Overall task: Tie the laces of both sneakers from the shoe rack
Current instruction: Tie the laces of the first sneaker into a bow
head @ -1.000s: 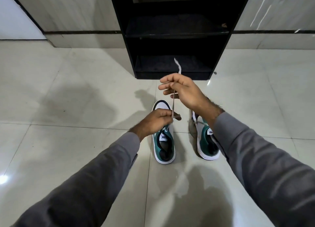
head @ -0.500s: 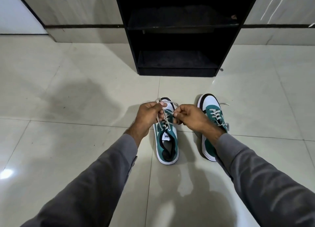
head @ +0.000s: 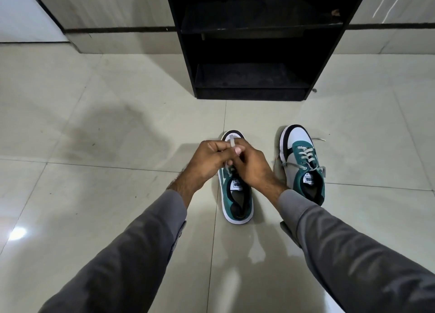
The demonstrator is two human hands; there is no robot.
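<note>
Both hands meet above the left sneaker [head: 237, 195], left hand [head: 209, 159] and right hand [head: 251, 164] fingers pinched together on its lace [head: 233, 142]; the shoe's length runs straight away from them.

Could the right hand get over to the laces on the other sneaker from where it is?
Probably yes. The right hand is beside the right sneaker, whose loose laces lie uncovered on top. But it is busy now, pinching the left sneaker's lace together with the left hand.

Support surface: glossy tiled floor [head: 94, 195].
I see two sneakers, left sneaker [head: 237, 202] and right sneaker [head: 303, 164], side by side on it, near the black shoe rack [head: 254, 94].
</note>
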